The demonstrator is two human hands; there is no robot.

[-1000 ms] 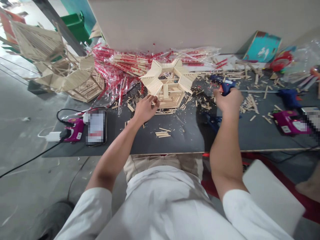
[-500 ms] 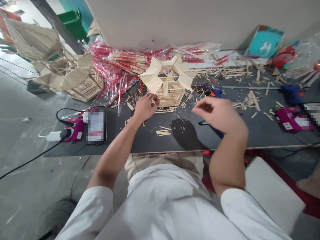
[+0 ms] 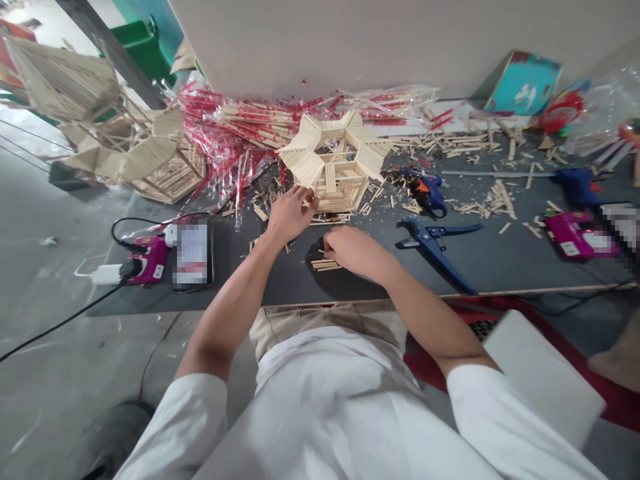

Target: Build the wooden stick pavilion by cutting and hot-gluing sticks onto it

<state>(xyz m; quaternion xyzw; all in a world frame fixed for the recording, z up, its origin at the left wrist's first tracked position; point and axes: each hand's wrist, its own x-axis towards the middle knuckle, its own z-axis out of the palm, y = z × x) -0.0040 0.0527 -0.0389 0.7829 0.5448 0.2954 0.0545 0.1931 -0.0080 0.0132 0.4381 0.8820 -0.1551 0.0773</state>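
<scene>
A star-shaped openwork model of pale wooden sticks [image 3: 333, 193] stands on the dark table. My left hand [image 3: 293, 215] grips its near left edge with bent fingers. In front of the model lies a small pile of short wooden sticks [image 3: 325, 265]. My right hand [image 3: 357, 250] is over this pile, palm down, its fingers drawn together at the far side of the sticks. Whether a stick is between those fingertips is hidden. A blue ratchet cutter [image 3: 437, 250] lies to the right of my right hand.
Farther right are a blue glue gun [image 3: 425, 187], another glue gun [image 3: 580, 187] and a purple power strip [image 3: 580, 237]. A phone [image 3: 193, 253] and second power strip [image 3: 150, 257] lie left. Red-marked plastic wrappers [image 3: 225, 127] are behind. A larger stick model [image 3: 150, 160] stands at left.
My right hand has moved left and down, from above the cutter to the small stick pile. The cutter and glue gun are now uncovered. My left hand stays at the model.
</scene>
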